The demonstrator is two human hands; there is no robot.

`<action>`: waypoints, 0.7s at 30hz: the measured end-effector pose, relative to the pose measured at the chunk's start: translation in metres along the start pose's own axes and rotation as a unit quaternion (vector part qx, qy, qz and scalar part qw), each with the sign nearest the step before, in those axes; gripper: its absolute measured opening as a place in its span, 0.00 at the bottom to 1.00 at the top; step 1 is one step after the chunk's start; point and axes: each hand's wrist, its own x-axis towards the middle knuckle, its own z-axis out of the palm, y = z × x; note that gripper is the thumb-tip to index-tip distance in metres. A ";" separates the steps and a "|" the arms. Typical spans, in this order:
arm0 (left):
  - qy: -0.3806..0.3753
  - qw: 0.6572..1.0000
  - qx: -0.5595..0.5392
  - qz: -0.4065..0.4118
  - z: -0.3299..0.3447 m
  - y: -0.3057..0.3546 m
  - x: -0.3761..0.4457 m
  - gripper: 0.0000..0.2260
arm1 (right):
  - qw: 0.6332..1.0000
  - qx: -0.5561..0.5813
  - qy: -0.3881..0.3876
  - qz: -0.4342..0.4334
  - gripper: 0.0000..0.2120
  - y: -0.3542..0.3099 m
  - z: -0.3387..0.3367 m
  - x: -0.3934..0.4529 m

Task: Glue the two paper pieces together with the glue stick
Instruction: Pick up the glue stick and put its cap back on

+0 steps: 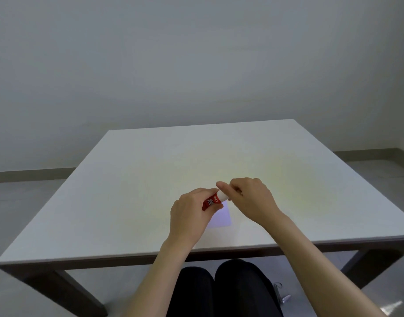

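Paper (220, 217) partly under left hand (189, 216); glue stick (213, 200) label blurred.

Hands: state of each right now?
Left hand: closed on the glue stick's red body.
Right hand: closed on the glue stick's white cap.

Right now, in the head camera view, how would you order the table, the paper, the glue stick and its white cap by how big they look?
1. Table, by far the largest.
2. Paper, partly hidden by the left hand.
3. Glue stick, its red body.
4. White cap, mostly covered by the right hand, so unsure.
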 end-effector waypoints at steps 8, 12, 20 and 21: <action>0.006 1.000 -0.003 0.002 0.001 -0.005 -0.002 0.09 | 0.999 -0.009 -0.019 0.032 0.29 -0.004 -0.001 0.000; 0.041 0.995 -0.073 -0.046 -0.002 -0.009 0.014 0.08 | 0.992 0.111 -0.021 0.059 0.27 -0.002 -0.003 -0.004; 0.116 0.967 -0.144 -0.176 -0.017 -0.049 0.072 0.12 | 0.987 0.118 -0.100 0.033 0.12 0.018 0.000 -0.014; 0.114 0.966 -0.145 -0.184 -0.018 -0.056 0.073 0.12 | 0.987 0.120 -0.099 0.037 0.14 0.020 0.000 -0.014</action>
